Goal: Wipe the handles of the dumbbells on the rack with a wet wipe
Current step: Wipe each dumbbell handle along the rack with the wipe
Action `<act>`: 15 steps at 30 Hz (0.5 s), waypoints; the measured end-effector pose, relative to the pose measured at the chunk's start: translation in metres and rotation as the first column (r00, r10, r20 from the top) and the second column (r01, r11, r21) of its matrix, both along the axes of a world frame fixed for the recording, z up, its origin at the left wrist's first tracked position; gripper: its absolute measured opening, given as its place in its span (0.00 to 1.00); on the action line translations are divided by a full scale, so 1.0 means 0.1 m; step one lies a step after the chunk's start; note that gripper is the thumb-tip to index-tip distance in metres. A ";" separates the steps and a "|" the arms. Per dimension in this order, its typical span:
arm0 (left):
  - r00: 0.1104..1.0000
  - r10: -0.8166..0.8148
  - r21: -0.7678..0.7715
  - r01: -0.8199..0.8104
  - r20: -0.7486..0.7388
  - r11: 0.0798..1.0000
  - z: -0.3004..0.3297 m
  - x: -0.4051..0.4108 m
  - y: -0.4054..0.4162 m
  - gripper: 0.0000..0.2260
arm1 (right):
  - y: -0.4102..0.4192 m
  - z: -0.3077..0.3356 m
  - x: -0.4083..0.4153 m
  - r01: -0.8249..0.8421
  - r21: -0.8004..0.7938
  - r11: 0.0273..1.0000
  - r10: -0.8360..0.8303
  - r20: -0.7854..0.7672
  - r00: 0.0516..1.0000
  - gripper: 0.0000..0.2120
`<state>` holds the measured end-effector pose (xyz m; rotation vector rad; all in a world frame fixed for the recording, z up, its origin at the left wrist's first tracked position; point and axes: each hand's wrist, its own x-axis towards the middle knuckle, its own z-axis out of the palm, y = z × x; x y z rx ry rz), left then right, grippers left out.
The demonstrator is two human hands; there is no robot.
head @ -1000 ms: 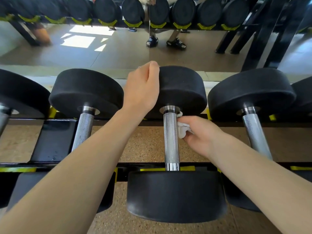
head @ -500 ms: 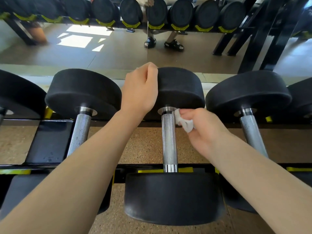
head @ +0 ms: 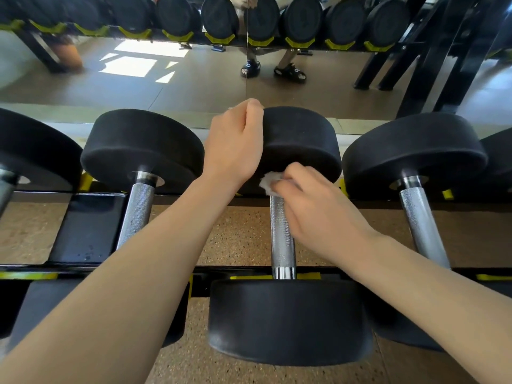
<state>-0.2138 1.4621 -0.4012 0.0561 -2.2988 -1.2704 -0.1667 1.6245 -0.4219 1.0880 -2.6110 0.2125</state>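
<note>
Knurled steel runs along the middle dumbbell's handle (head: 282, 234), the landmark here, and the wiping looks only partly done: the wet wipe (head: 268, 183) sits bunched at the handle's far end, right where it meets the far head (head: 300, 142), while the bare stretch toward the near head (head: 288, 322) shows no wipe on it. Whether that stretch has been cleaned cannot be told from its look. Left of this handle, the neighbouring dumbbell's handle (head: 137, 217) lies in its own slot of the rack (head: 88, 225); no wetness can be made out on it, so its state is unknown. Just left of the middle handle's far end, the left hand (head: 234, 145) rests on the far head with its fingers curled over the head's top edge, seemingly steadying the weight. At the handle's right side, the right hand (head: 315, 209) holds the wipe pinched in its fingers and presses it against the steel. Right of the handle, another dumbbell's handle (head: 421, 223) lies untouched, probably among those left to wipe. The white wipe looks small, crumpled and soft.
</note>
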 end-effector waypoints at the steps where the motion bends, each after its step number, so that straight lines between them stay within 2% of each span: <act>1: 1.000 0.006 -0.001 -0.006 -0.002 1.000 0.00 0.00 0.00 0.19 | 0.00 0.00 0.02 0.039 -0.073 0.997 -0.036 0.041 0.998 0.14; 3: 1.000 0.014 -0.007 -0.014 -0.008 1.000 0.00 0.01 0.01 0.19 | -0.03 0.02 0.04 0.103 -0.210 0.972 -0.079 0.118 0.990 0.12; 8: 1.000 0.021 -0.009 -0.021 0.001 1.000 0.01 0.01 0.02 0.19 | -0.03 0.00 0.04 0.200 -0.356 0.913 -0.150 0.161 0.975 0.10; 10: 1.000 0.029 -0.006 -0.029 0.007 1.000 0.03 0.02 0.02 0.19 | 0.01 -0.05 0.03 0.327 -0.422 0.845 -0.218 0.287 0.933 0.09; 11: 0.999 0.030 -0.005 -0.030 0.010 1.000 0.03 0.02 0.02 0.19 | 0.03 -0.08 0.00 0.453 -0.428 0.782 -0.240 0.463 0.853 0.09; 12: 0.999 0.032 -0.005 -0.032 0.011 0.999 0.03 0.02 0.02 0.19 | 0.03 -0.11 -0.04 0.601 -0.418 0.682 -0.170 0.708 0.686 0.09; 13: 0.999 0.036 -0.005 -0.036 0.014 0.999 0.02 0.02 0.03 0.19 | 0.01 -0.12 -0.05 0.727 -0.377 0.574 0.028 0.896 0.443 0.11; 14: 0.999 0.039 -0.007 -0.039 0.017 0.999 0.02 0.02 0.03 0.19 | 0.02 -0.15 -0.09 0.809 -0.321 0.492 0.233 0.944 0.233 0.14; 15: 0.999 0.038 -0.009 -0.038 0.019 0.999 0.02 0.02 0.03 0.19 | 0.03 -0.16 -0.12 0.863 -0.278 0.423 0.362 0.924 0.121 0.17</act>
